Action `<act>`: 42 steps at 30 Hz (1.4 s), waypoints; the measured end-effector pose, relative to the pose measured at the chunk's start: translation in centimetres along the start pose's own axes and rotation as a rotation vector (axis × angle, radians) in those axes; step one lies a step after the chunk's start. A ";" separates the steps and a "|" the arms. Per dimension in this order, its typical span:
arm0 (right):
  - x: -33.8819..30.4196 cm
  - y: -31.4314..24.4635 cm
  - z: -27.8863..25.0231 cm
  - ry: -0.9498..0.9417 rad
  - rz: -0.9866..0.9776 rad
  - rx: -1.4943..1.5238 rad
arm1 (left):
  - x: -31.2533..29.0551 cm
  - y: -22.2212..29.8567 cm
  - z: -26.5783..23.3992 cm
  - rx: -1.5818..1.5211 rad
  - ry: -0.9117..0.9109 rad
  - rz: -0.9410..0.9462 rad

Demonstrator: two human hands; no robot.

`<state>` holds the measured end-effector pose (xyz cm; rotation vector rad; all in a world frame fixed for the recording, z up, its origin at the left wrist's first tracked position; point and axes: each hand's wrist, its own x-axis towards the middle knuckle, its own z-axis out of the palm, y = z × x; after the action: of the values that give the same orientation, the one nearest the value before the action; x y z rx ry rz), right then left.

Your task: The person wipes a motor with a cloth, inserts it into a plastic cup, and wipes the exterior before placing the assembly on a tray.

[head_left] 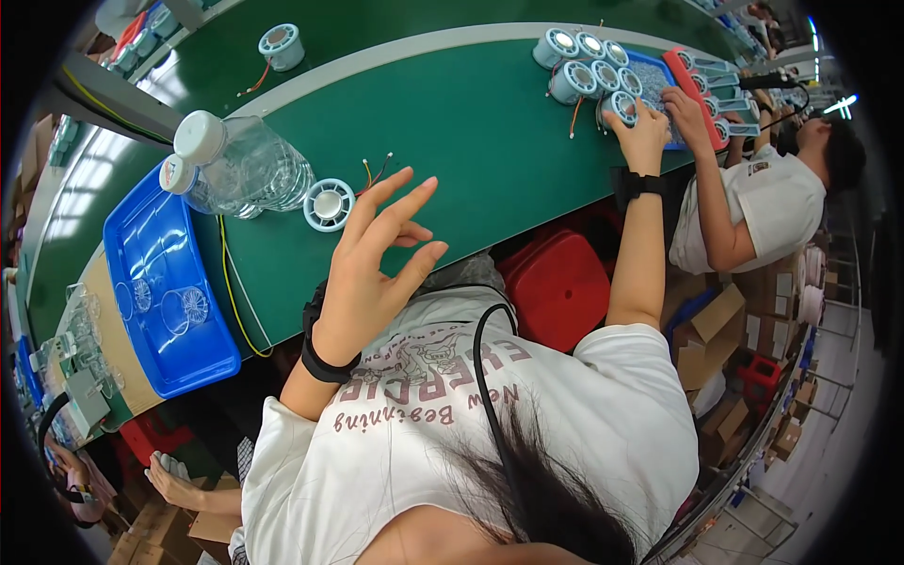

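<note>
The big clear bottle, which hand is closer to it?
Left. The left hand is apart from the bottle, to its right; the right hand is much farther right, on a round part.

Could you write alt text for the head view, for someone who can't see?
A person's right hand touches a light-blue vented round unit among several on a green workbench; the open left hand is near a similar unit.

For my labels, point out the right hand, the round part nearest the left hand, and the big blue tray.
Right hand [642,141], head view: back of hand.
Round part [328,205], head view: silver centre.
Big blue tray [162,256], head view: bare base.
</note>
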<state>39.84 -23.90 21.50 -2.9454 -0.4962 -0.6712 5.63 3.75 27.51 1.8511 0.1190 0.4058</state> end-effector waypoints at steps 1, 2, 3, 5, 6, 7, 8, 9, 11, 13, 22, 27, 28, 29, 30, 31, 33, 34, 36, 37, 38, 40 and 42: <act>-0.1 -0.2 -0.1 -0.019 0.013 -0.020 | 0.0 -0.1 0.0 0.001 0.005 0.000; -0.1 -1.3 -1.0 -0.019 0.004 -0.014 | -0.1 -0.2 0.0 0.003 0.011 0.004; 0.2 -2.5 -2.0 0.080 -0.041 0.018 | -0.1 -0.4 -0.1 0.006 0.017 0.007; 0.6 -5.6 -4.6 0.278 -0.126 0.090 | -0.3 -0.5 -0.1 0.022 0.035 0.004; 0.8 -8.3 -6.3 0.273 -0.137 0.112 | -0.4 -0.5 -0.2 0.003 0.018 0.013; 0.9 -11.5 -8.3 0.141 -0.229 0.393 | -0.4 -0.5 -0.1 -0.014 0.001 0.023; 1.0 -14.6 -9.4 0.003 -0.323 0.673 | -0.6 -0.4 -0.3 -0.030 -0.012 0.032; 1.3 -17.4 -9.5 -0.007 -0.484 0.728 | -0.8 -0.2 -0.5 -0.018 0.004 0.029; 2.2 -23.0 -8.2 -0.008 -0.761 0.761 | -1.2 0.2 -0.7 -0.024 -0.011 0.049; 4.0 -28.0 -4.6 0.056 -0.926 0.706 | -1.5 0.8 -1.1 -0.014 -0.017 0.067; 5.5 -39.9 5.2 0.087 -0.862 0.375 | -5.2 1.6 -4.4 0.060 0.194 0.069; 7.5 -41.0 5.6 0.131 -0.679 0.341 | -6.2 1.6 -5.1 0.095 0.196 0.065; 8.1 -40.5 5.5 0.122 -0.654 0.344 | -6.3 1.6 -5.0 0.100 0.172 0.071; 8.8 -39.4 5.4 0.123 -0.656 0.343 | -6.2 1.7 -4.9 0.099 0.174 0.072; 9.2 -38.1 4.4 0.022 -0.668 0.498 | -6.3 1.7 -4.6 0.030 0.180 0.031; 9.2 -37.1 3.1 -0.083 -0.672 0.649 | -6.3 1.7 -4.4 -0.040 0.181 -0.011; 6.9 -34.9 -2.3 -0.296 -0.620 0.943 | -6.4 1.3 -4.0 -0.124 0.206 -0.068; 5.7 -33.3 -4.9 -0.433 -0.623 1.067 | -6.2 1.1 -3.7 -0.174 0.233 -0.077; 2.7 -30.1 -9.6 -0.654 -0.606 1.258 | -5.4 0.7 -3.5 -0.279 0.273 -0.107; 1.1 -28.6 -11.2 -0.735 -0.588 1.326 | -4.8 0.9 -3.5 -0.300 0.260 -0.125; -0.1 -27.4 -12.3 -0.755 -0.562 1.311 | -4.1 1.3 -3.6 -0.345 0.299 -0.134; -3.2 -24.6 -13.8 -0.728 -0.703 1.472 | -3.7 1.3 -2.9 -0.414 0.313 -0.178; -6.7 -22.7 -14.4 -0.782 -0.626 1.555 | -3.0 0.6 -2.4 -0.335 0.249 -0.016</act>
<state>20.77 -6.61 31.71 -1.3739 -1.2229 0.6864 1.90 4.88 28.07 1.4650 0.2212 0.6060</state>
